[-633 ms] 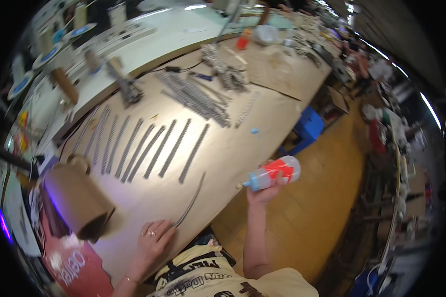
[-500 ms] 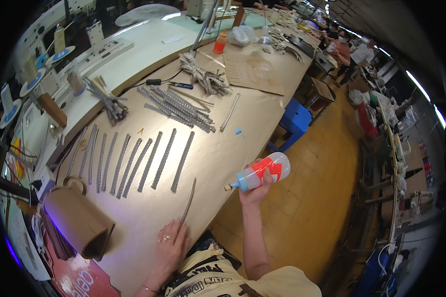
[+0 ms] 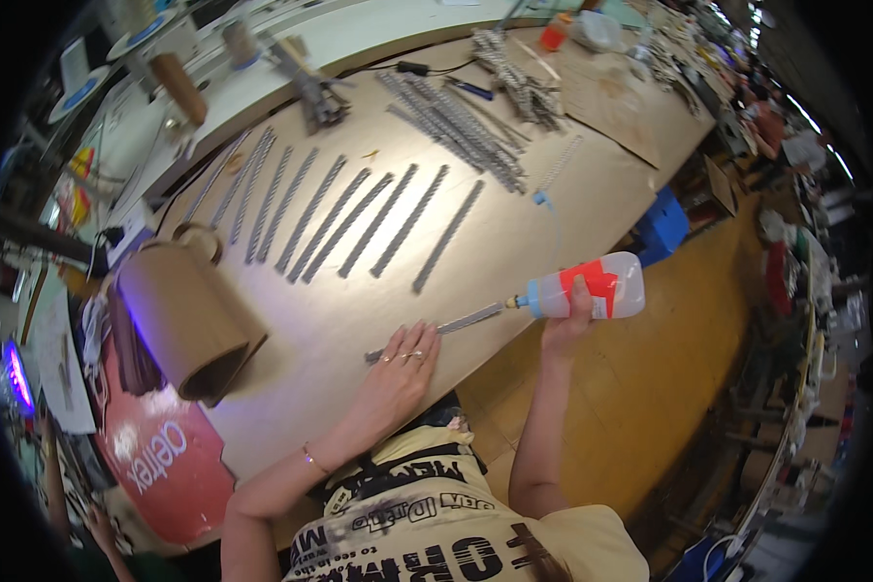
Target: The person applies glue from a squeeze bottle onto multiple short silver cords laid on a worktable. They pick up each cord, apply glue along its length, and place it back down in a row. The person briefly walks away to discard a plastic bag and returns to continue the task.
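Observation:
My left hand [image 3: 403, 369] lies flat on the table near its front edge, fingers stretched over a grey braided strip [image 3: 468, 319] and pressing it down. My right hand [image 3: 565, 328] is closed around a clear squeeze bottle [image 3: 623, 279] with a red label and light blue cap. The bottle is tilted on its side, its narrow tip at the strip's right end; whether they touch I cannot tell. Beyond my hands several similar strips [image 3: 388, 221] lie side by side in a slanting row. A small blue cap [image 3: 540, 198] sits to their right.
Behind the row lie a pile of strips [image 3: 456, 126], a bundle [image 3: 514, 78] and a pen [image 3: 470, 88]. A brown rolled sheet [image 3: 189, 315] stands at left, beside a red board [image 3: 160, 456]. A blue stool [image 3: 662, 225] is past the right edge. Another person's hand [image 3: 102, 529] shows lower left.
The braided strip has swung from pointing away to lying nearly crosswise under my left hand. My right hand has brought the bottle's tip to its end. The whole view has shifted.

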